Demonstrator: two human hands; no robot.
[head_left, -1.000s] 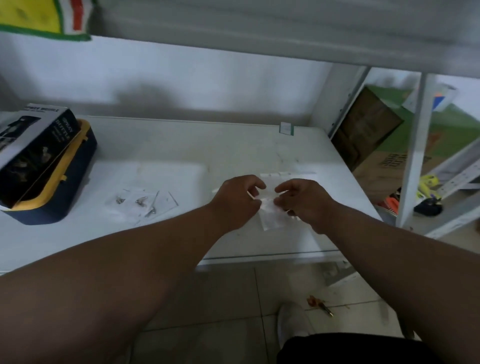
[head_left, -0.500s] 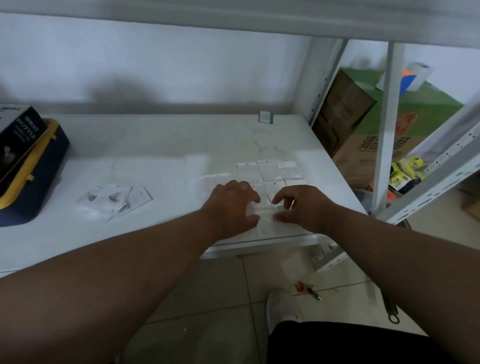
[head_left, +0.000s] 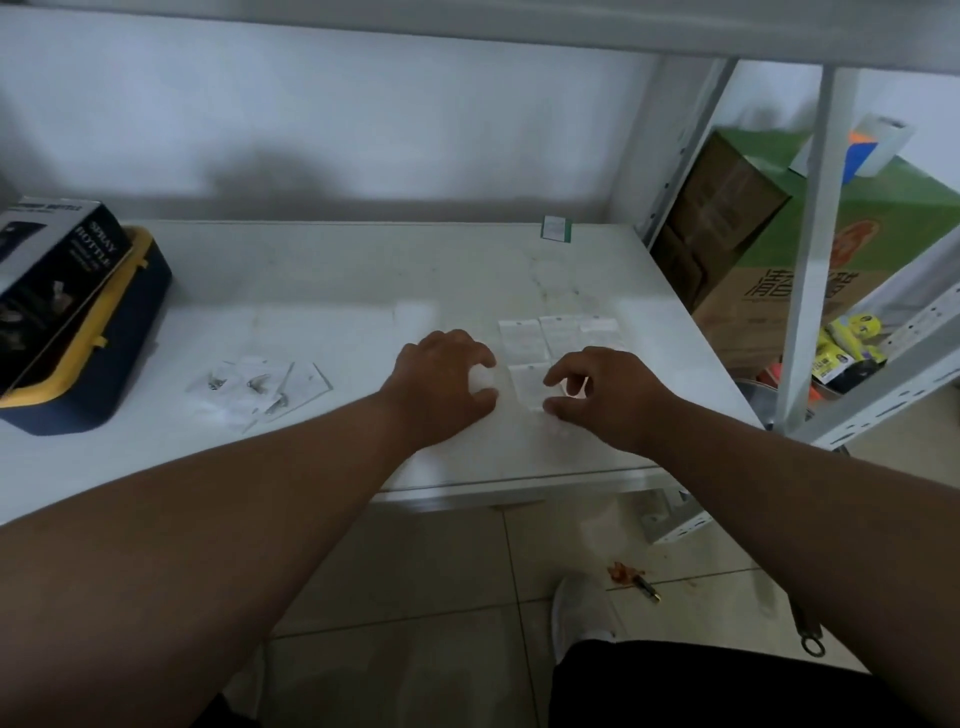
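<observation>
Head view: right hand (head_left: 610, 397), at the packet's (head_left: 529, 388) 3 o'clock, pinches its edge; left hand (head_left: 441, 382), at 9 o'clock, grips a second packet (head_left: 482, 378).

Dim, bluish light from behind leaves a soft dark shadow on the wall (head_left: 291, 171) past the far edge of the shelf (head_left: 311, 270), a pale glare patch mid-surface, washed-out small packets (head_left: 524, 338) toward its front right corner, and wide-angle bowing in the posts (head_left: 810, 260).
</observation>
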